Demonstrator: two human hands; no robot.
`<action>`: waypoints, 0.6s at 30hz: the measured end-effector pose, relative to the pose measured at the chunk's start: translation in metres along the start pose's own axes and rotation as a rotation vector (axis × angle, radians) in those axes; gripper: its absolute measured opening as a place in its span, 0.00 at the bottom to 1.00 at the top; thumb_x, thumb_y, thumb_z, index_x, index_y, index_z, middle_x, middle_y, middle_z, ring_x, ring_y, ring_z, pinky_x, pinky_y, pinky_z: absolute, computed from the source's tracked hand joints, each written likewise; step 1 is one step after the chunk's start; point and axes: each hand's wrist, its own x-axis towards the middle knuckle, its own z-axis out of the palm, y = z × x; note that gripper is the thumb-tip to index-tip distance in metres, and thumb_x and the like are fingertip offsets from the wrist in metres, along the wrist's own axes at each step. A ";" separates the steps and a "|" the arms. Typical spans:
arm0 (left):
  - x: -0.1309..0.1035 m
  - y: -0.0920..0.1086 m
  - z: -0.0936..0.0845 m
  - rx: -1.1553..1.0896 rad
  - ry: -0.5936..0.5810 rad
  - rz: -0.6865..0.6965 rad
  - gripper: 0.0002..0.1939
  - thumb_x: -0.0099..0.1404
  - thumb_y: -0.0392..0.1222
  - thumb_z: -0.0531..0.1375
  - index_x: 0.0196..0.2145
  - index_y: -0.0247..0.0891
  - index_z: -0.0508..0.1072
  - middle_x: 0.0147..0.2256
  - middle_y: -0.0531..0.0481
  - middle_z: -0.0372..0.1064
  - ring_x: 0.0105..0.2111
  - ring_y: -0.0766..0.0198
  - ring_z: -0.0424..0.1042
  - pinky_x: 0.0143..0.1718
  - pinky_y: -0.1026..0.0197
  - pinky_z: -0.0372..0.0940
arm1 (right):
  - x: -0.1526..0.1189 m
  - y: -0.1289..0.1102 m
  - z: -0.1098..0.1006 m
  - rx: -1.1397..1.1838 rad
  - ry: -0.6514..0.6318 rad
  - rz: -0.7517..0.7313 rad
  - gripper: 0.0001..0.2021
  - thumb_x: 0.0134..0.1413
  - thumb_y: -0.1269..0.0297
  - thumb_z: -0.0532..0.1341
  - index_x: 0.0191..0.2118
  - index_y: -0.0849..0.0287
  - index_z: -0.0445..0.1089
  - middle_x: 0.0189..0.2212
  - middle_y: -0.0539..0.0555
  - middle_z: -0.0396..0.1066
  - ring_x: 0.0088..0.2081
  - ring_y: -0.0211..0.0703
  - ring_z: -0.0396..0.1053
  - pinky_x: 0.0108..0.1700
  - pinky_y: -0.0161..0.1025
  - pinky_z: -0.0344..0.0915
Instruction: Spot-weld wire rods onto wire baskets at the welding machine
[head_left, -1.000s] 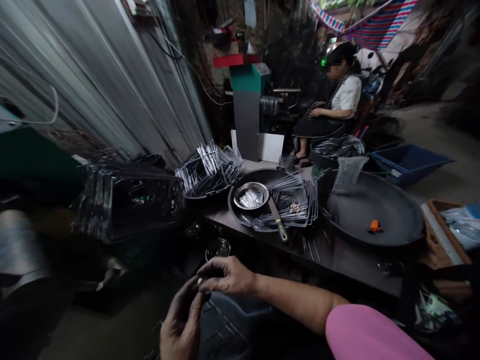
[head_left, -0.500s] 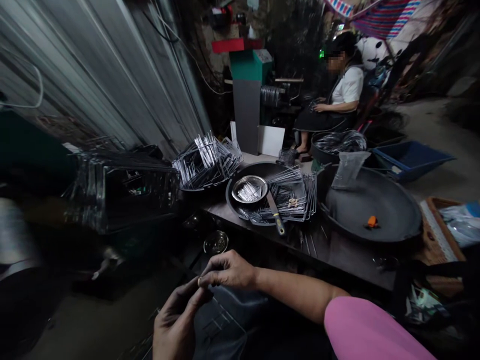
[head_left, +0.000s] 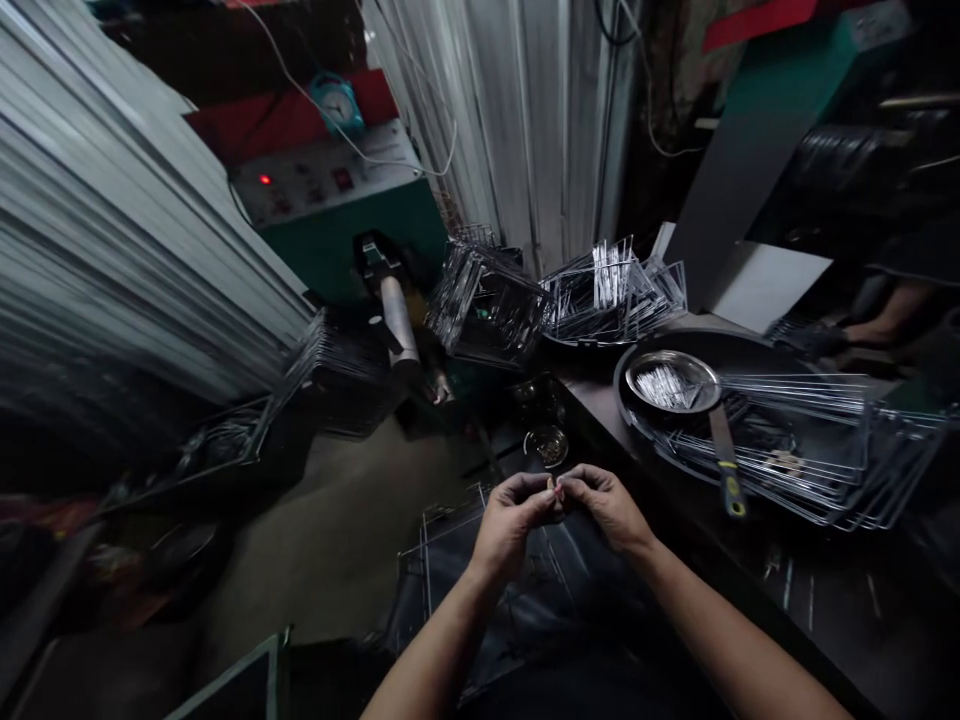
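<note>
The view has swung left since the earlier frame. The left hand [head_left: 508, 522] and right hand [head_left: 609, 512] meet, fingertips pinching a small pale piece [head_left: 551, 483]; a small dish [head_left: 529, 447] sits just beyond; farther right, a scraper [head_left: 730, 484] overhangs a pan [head_left: 621, 385].

Worn on the person's head, the wide camera looks forward and down. It sees the bare left grip [head_left: 504, 525] and bare right grip [head_left: 609, 510] from above and behind, close by, just below mid-view. The grey corrugated metal wall [head_left: 517, 130] stands farther off, left and upper middle; the dark flat surface [head_left: 832, 590] runs along the right.
</note>
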 end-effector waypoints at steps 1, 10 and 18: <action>0.000 0.001 0.000 0.012 0.002 0.003 0.15 0.47 0.42 0.67 0.32 0.31 0.73 0.26 0.49 0.71 0.24 0.68 0.69 0.30 0.63 0.66 | 0.000 0.001 0.001 0.028 0.007 0.019 0.11 0.40 0.57 0.67 0.26 0.61 0.73 0.23 0.50 0.70 0.26 0.35 0.64 0.32 0.34 0.60; 0.000 0.004 0.005 0.120 0.088 0.066 0.14 0.47 0.42 0.67 0.31 0.33 0.74 0.27 0.51 0.70 0.24 0.69 0.68 0.30 0.64 0.65 | 0.004 0.018 0.016 0.417 0.081 0.163 0.13 0.31 0.58 0.71 0.23 0.59 0.72 0.19 0.47 0.66 0.21 0.31 0.59 0.25 0.31 0.57; -0.002 0.007 0.006 0.164 0.104 0.082 0.14 0.48 0.42 0.66 0.32 0.32 0.74 0.28 0.49 0.71 0.25 0.69 0.68 0.30 0.65 0.65 | 0.004 0.030 0.019 0.550 0.089 0.166 0.12 0.30 0.60 0.72 0.23 0.58 0.72 0.20 0.46 0.67 0.22 0.31 0.60 0.26 0.30 0.57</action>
